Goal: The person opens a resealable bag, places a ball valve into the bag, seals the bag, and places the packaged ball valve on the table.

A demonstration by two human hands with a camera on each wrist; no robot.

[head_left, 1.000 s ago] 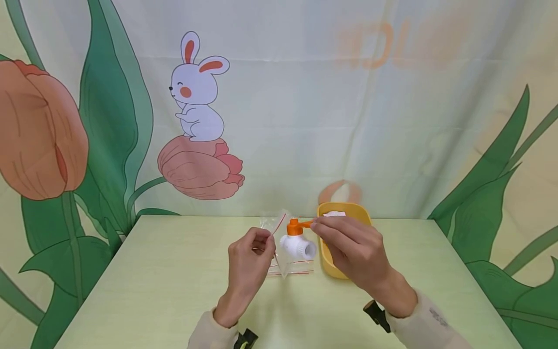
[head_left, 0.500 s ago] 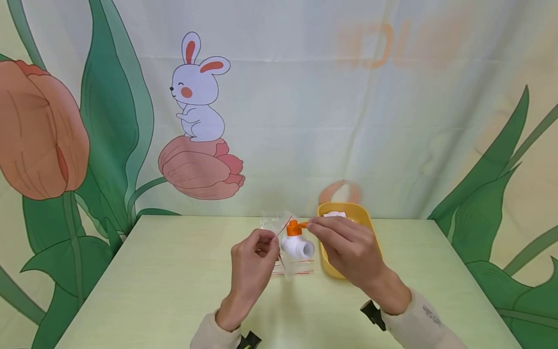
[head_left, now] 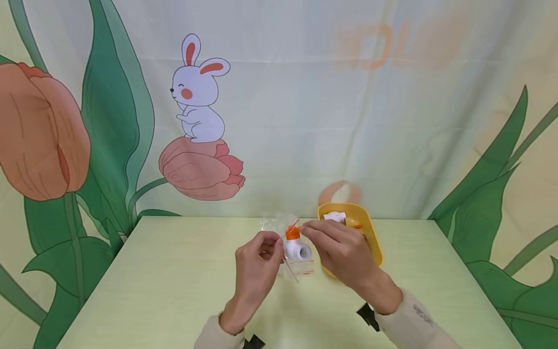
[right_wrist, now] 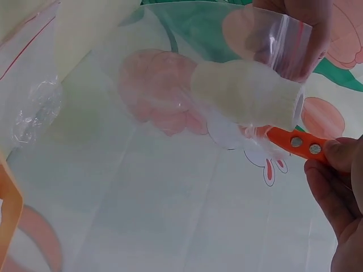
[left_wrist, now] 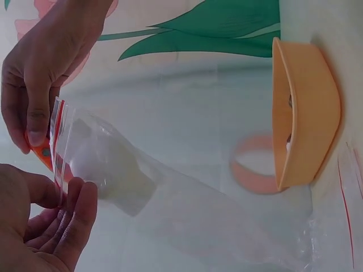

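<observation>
On the left, a printed rabbit (head_left: 198, 97) is showing beyond the desk (head_left: 174, 271). The person's left hand (head_left: 259, 264) is pinching the red-striped edge of a clear zip bag (left_wrist: 187, 209), its grip closed down to the thin film. A white plastic ball valve (head_left: 298, 250) is hanging above the desk inside that bag, its orange lever (right_wrist: 292, 141) poking out at the mouth. The right hand (head_left: 346, 249) is pinching the lever's end in a narrow grip. Farther right, a yellow basket (head_left: 375, 242) is holding a white fitting (head_left: 334, 216).
</observation>
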